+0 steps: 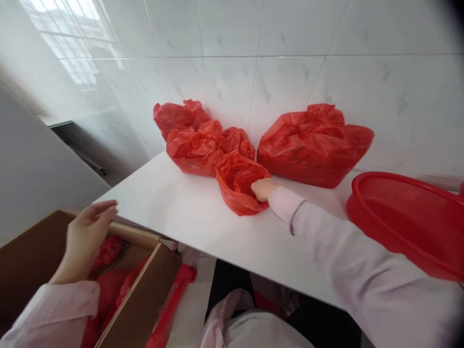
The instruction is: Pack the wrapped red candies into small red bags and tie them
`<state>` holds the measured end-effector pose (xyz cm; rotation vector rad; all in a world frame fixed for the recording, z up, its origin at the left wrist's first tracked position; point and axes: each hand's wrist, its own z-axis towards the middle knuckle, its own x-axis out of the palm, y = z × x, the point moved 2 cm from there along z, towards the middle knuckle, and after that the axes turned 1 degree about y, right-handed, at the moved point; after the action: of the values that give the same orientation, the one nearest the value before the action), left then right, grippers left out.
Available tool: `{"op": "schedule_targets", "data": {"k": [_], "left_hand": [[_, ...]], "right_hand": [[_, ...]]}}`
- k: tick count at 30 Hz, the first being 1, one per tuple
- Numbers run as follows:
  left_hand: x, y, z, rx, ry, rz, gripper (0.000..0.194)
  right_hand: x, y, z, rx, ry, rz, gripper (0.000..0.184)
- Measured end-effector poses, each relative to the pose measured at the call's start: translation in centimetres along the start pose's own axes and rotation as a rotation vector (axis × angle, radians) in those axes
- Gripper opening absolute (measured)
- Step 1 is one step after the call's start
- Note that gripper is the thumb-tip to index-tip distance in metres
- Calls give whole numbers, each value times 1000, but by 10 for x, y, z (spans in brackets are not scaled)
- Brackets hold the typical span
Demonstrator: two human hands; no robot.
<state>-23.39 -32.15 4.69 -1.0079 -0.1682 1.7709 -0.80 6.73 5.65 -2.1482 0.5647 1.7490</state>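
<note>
A small red plastic bag [242,203] stands on the white table with its mouth open and crumpled plastic inside. My right hand [264,189] is closed at the right side of that mouth, apparently gripping the bag's edge; the fingertips are partly hidden. Over the cardboard box [145,295] at the lower left hovers my left hand [89,234], fingers stretched out and slightly apart, with nothing in it. Beneath that hand, red plastic bags [110,285] lie inside the box.
Bunched red bags [195,150] sit behind the small one, towards the wall. A larger full red bag [313,150] leans near the tiles. On the right is a red plastic basket [391,239]. The white table [170,203] ends close to my body.
</note>
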Motion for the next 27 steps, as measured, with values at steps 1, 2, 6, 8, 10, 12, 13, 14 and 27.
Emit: {"op": "schedule_targets", "data": {"k": [1,2,6,8,10,12,13,14,27], "left_hand": [[15,-23,2,23,69,-39,35],[32,-49,2,57,140,-74,32],[109,-155,-14,291,391,-217,27],[143,-197,-24,447,505,-282,31],[168,-224,-28,482,542,-306,28],[181,-241,-27,451,521,-318,21],[185,-246,-26,425,501,-324,21],[187,-251,-24,396,482,-329,22],[182,-289,6,355,181,-258,28]], "right_hand": [[1,0,0,3,-21,33,12],[-1,-1,-1,4,-52,72,9],[-33,-18,-11,-11,-256,274,7],[-55,-30,-27,-22,-386,373,16],[-69,-41,-50,-76,-527,638,17],[-75,-52,-77,-160,-658,1035,15],[-74,-58,-90,-199,-716,1231,17],[-72,-64,-102,-224,-765,1385,19],[11,-132,-208,-18,-1019,1469,20]]}}
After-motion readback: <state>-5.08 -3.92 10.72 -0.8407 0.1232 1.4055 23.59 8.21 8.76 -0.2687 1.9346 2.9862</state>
